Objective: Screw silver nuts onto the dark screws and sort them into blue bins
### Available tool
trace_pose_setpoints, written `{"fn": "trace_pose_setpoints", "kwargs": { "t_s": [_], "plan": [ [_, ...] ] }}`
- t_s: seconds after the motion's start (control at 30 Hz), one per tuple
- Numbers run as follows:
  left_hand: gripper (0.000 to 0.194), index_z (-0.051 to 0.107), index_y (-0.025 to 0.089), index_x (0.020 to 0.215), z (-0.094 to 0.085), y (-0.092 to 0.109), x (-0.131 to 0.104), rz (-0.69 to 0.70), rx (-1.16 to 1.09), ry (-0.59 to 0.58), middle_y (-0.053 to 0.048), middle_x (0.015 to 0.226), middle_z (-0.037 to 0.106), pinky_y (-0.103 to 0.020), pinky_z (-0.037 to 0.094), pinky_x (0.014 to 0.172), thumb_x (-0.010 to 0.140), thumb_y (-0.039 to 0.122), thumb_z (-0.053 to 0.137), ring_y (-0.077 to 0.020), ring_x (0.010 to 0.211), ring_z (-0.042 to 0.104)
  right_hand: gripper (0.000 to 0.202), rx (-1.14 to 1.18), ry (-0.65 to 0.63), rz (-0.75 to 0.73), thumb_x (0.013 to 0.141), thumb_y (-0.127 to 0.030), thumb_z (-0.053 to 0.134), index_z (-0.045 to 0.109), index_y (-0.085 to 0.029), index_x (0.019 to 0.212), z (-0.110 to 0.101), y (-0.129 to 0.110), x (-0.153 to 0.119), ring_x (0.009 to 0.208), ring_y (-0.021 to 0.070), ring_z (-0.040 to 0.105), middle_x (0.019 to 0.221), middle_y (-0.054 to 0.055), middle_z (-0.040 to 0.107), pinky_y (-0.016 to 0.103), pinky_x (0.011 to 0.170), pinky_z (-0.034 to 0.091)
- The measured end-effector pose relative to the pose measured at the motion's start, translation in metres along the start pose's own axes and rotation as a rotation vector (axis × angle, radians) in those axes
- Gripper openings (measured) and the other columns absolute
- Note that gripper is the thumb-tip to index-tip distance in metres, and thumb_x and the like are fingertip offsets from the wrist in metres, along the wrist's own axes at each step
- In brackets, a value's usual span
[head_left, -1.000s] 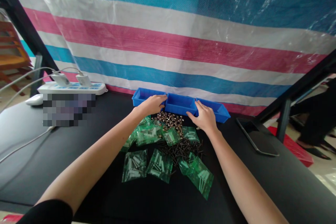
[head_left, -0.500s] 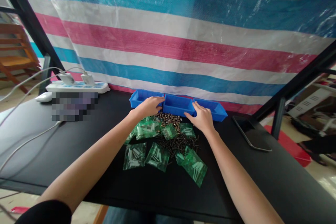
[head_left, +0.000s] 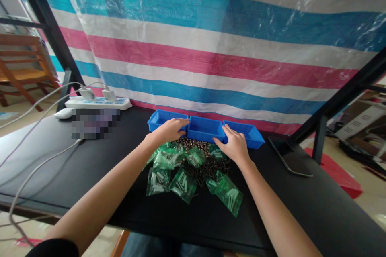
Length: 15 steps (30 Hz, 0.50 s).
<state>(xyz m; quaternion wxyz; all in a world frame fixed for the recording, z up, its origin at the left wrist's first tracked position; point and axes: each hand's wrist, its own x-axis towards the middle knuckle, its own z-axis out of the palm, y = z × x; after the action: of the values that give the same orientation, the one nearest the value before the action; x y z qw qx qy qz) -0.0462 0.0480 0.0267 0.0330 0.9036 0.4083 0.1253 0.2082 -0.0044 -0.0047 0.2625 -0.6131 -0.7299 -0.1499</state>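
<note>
Fingertips of left hand [head_left: 169, 130] and right hand [head_left: 233, 144] hide blue trays' [head_left: 205, 128] near rims — grip unclear.

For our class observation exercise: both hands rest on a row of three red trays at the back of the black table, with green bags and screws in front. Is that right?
Not quite. The head view shows the trays are blue, not red. The rest holds: the left hand and right hand rest on them at the back of the black table, with green bags and screws in front.
</note>
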Motion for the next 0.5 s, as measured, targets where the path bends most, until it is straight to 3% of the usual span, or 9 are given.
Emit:
{"fn": "trace_pose_setpoints", "kwargs": {
  "t_s": [0.27,0.5],
  "plan": [
    [0.048,0.048,0.015,0.127,0.000,-0.010,0.021,-0.005,-0.026,0.005,-0.007,0.135,0.046,-0.030,0.033,0.107,0.079,0.018,0.054,-0.0190,0.124,0.044,0.055,0.011,0.015,0.026,0.075,-0.043,0.059,0.057,-0.009,0.119,0.012,0.009,0.016,0.109,0.0281,0.057,0.126,0.018,0.053,0.041,0.089,0.042],
    [0.049,0.048,0.014,0.128,0.002,-0.010,0.021,-0.009,-0.021,0.034,-0.006,0.134,0.047,-0.031,0.034,0.106,0.079,0.019,0.055,-0.0198,0.123,0.045,0.056,0.012,0.026,0.031,0.076,-0.044,0.059,0.056,-0.010,0.120,0.016,0.009,0.015,0.109,0.0286,0.056,0.126,0.017,0.053,0.041,0.090,0.040]
  ]
}}
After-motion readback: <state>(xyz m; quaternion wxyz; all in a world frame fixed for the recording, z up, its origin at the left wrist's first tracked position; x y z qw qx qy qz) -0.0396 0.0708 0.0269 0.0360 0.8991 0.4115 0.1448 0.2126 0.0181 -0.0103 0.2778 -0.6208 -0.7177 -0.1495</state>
